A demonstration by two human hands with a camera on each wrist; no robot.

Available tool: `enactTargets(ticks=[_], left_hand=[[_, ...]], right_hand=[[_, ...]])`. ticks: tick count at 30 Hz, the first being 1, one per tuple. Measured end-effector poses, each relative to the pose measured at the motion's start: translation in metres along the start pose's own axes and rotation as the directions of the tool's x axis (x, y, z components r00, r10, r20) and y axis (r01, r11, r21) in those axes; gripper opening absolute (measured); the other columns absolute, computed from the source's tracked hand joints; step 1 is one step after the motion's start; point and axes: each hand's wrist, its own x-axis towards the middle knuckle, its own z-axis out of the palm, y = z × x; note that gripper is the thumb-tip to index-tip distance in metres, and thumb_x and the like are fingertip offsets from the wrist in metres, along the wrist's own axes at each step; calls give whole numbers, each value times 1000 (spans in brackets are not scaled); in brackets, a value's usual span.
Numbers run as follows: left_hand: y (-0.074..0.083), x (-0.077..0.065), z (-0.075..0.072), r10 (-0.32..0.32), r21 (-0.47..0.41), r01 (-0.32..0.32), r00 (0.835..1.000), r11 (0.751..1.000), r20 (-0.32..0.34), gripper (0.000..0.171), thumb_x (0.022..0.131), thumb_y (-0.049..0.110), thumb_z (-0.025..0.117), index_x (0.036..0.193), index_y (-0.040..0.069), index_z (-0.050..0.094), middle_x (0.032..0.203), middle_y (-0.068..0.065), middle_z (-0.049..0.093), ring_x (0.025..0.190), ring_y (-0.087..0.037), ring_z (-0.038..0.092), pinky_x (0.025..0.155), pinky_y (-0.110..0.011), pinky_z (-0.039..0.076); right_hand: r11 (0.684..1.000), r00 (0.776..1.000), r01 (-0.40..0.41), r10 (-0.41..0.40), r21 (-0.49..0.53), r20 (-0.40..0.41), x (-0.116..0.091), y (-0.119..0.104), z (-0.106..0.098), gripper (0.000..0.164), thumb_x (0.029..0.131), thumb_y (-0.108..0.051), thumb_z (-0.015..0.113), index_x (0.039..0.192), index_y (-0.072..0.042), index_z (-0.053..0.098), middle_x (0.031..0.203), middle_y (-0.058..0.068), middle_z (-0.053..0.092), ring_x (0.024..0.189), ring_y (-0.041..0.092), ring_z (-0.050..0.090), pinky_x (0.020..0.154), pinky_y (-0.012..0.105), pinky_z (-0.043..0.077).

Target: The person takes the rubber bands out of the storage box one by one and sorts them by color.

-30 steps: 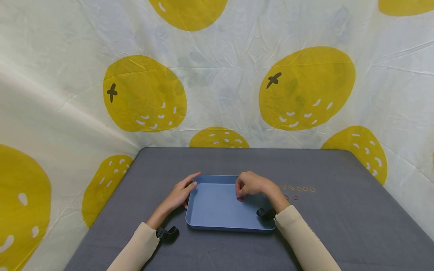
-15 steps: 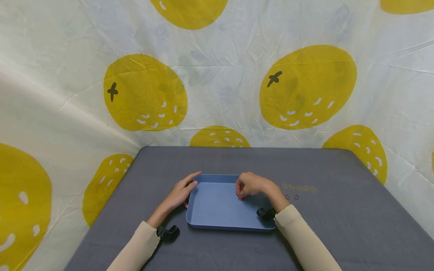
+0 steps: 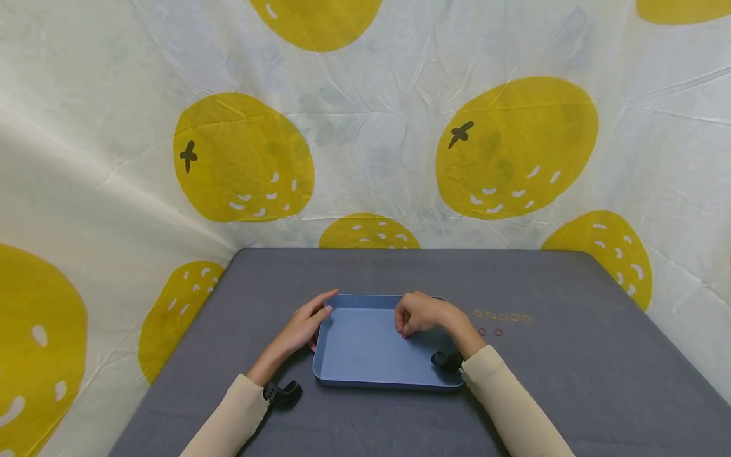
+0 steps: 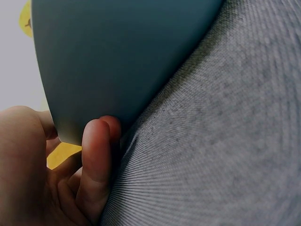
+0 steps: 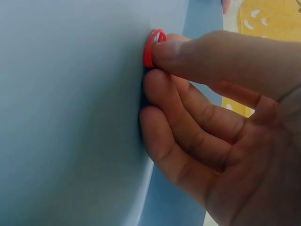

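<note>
A shallow blue tray (image 3: 365, 365) lies on the grey cloth. My left hand (image 3: 301, 327) holds its left side near the far corner. In the left wrist view, curled fingers (image 4: 96, 150) press the outside of the tray wall (image 4: 113, 61) while the thumb side reaches its rim. Over the tray floor, right of the middle, my right hand (image 3: 422, 312) pinches a small red rubber band (image 5: 149, 51) between thumb and index finger. The other fingers (image 5: 160, 132) are bent, with their tips right at the tray floor. The head view shows little of this band.
Right of the tray, several yellow rubber bands (image 3: 503, 317) lie in a row on the cloth (image 3: 571, 381). Two red rubber bands (image 3: 498, 332) lie just nearer, beside the right forearm. Behind the table hangs a white curtain (image 3: 371, 158) with yellow fruit shapes.
My right hand has stayed over the same spot, its fingers shifting only slightly around the red rubber band. The left hand and tray have not visibly moved.
</note>
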Motion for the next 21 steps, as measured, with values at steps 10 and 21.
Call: enactTargets(ticks=[10,21], left_hand=[[0,0,0,-6,-2,6,1000,1000,-4,47,111,36,48,158,32,44,105,-16,59,42,-19,53,41,-41,55],[-2,0,1,5,-10,-5,1000,1000,5,50,111,39,48,159,29,43,114,-18,61,42,-19,54,41,-41,55]], right_hand=[[1000,1000,1,-1,10,-29,-4,1,-4,17,83,6,73,78,-11,72,72,-3,70,62,8,54,57,23,43],[999,1000,20,-21,-44,-13,-1,3,1,17,83,-1,79,73,-13,73,69,-7,64,62,7,51,56,21,42]])
